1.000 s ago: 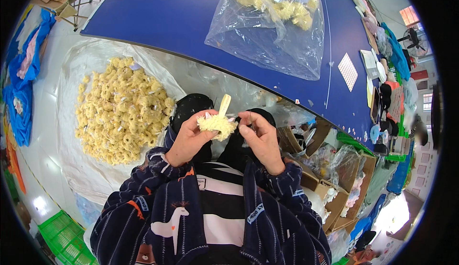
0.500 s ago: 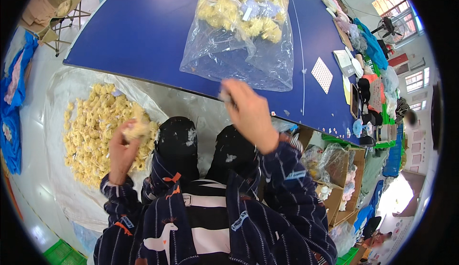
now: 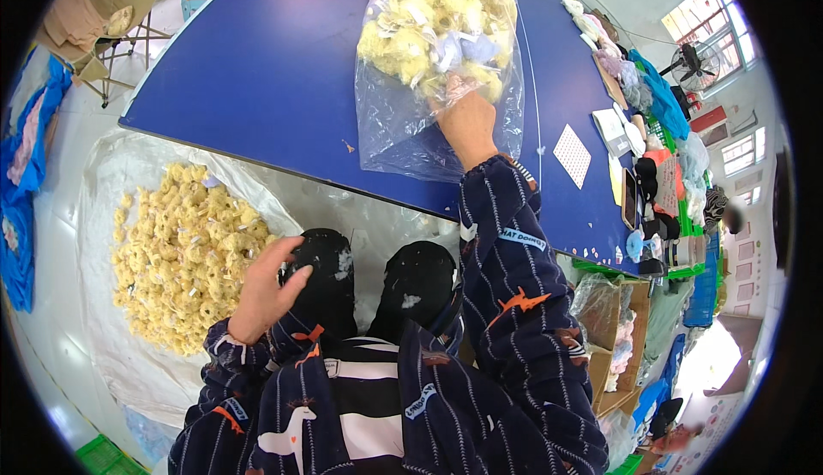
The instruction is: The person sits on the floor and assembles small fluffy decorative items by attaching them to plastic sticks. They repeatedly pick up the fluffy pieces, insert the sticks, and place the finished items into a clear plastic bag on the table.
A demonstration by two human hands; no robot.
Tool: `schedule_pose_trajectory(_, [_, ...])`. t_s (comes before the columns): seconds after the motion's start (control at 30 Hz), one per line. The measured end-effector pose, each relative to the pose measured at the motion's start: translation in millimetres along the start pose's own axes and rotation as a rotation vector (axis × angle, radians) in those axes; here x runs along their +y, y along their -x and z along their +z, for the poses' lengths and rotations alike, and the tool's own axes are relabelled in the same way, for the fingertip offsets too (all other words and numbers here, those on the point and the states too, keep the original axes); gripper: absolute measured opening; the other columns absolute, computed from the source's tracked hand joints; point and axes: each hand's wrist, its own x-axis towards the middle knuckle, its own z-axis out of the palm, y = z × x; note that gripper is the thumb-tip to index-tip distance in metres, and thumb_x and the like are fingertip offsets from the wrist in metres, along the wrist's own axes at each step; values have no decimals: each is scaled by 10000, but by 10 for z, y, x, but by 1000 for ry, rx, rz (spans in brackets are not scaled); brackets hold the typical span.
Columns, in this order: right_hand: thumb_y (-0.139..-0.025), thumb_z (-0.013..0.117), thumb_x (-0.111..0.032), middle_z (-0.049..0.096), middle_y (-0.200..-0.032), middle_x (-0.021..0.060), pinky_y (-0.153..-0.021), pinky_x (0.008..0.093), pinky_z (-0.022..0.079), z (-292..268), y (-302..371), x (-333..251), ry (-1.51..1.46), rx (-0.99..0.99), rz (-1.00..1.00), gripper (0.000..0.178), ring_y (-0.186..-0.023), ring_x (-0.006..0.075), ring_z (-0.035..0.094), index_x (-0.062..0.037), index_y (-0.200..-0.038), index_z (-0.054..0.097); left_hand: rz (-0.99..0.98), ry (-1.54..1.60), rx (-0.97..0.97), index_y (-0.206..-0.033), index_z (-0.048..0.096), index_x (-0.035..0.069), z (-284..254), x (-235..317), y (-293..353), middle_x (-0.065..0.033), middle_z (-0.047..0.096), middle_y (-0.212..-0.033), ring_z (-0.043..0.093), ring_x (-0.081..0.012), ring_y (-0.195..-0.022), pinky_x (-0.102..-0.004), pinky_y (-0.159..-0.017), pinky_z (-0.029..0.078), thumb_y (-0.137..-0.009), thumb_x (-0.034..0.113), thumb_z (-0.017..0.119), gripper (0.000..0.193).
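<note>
My right hand (image 3: 467,123) reaches forward into a clear plastic bag (image 3: 403,145) lying on the blue table (image 3: 274,72). Its fingers are buried among the yellow fluffy pieces (image 3: 411,38) in the bag, so I cannot see whether they grip one. My left hand (image 3: 264,293) hovers by my left knee with fingers apart and nothing in it. Just to its left, a pile of the same yellow fluffy pieces (image 3: 180,252) lies on a clear plastic sheet (image 3: 111,175) on the floor.
My knees in black trousers (image 3: 369,282) sit under the table edge. A white card (image 3: 572,155), a phone (image 3: 630,199) and clothing items line the table's right side. Cardboard boxes (image 3: 613,338) stand at my right, and a folding chair (image 3: 103,21) stands far left.
A second ago both hands held one yellow piece in front of me. The left hand carried it to the floor pile and is now empty; the right hand went into the bag.
</note>
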Motion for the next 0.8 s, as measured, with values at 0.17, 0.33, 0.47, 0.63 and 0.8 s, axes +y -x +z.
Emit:
schedule_pose_trajectory(0.17, [-687,688,-272,533,-968,200,-645,439,495,-197,275,-100,-24,-125,-79,490,-756,356,608,-20,-1065,503,42,164,-187,-1127,533,17,204,173,-77,-125,573,-1015,593,-202,-837,-284,-727,476,-786,88,630,362])
schedule_pose_trajectory(0.33, [-682,693,-214,520,-1007,158,-638,410,487,-501,939,-292,-361,-68,-43,463,-793,358,586,-44,-1045,461,-71,608,-370,-1201,469,-26,448,257,-263,-97,538,-1134,556,-127,-966,-267,-840,464,-870,71,554,356])
schedule_pose_trajectory(0.47, [-641,733,-160,518,-1086,136,-660,356,509,-612,1606,-577,-594,-64,-78,525,-814,305,603,-67,-1091,480,-122,1126,-189,-1248,412,-20,703,491,-361,-94,531,-1150,524,-134,-1038,-272,-884,442,-885,64,539,393])
schedule_pose_trajectory(0.63, [-678,724,-74,530,-1102,105,-596,257,495,-639,1969,-719,-890,-192,35,445,-815,188,598,-45,-1088,552,-231,1216,-208,-1186,480,-18,886,372,-308,-59,563,-1104,543,-105,-972,-255,-832,454,-885,78,545,322])
schedule_pose_trajectory(0.8, [-809,638,-81,576,-1005,5,-502,164,340,-480,1902,-556,-1283,-168,356,268,-549,15,391,-28,-1061,568,-78,667,-216,-1118,546,-23,751,321,-543,-35,614,-988,549,-73,-885,-235,-769,451,-850,111,593,303])
